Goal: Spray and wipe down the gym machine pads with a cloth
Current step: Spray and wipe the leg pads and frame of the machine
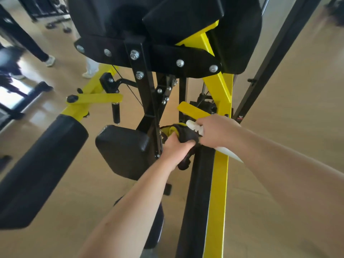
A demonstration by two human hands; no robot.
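- Left hand (175, 148) fisted round a bunched black-and-yellow cloth (181, 132); full grip, no slack, so it's ready to rub.
- Right hand (217, 131) wrapped round a white spray bottle (229, 155); the body pokes out low right and the nozzle points left at the cloth. Can't tell if the trigger is pressed.
- Hands nearly touching, just right of the small square pad (122, 149), between it and the yellow frame bar (217, 192).
- Judgement: the bottle is held close so spray wets the cloth or lands on that pad, not the floor.
- Roller pad (37, 170) sits far left, big upper pads (186, 19) above; neither is touched.
- No wetness visible on any pad, so I can't tell which are done.
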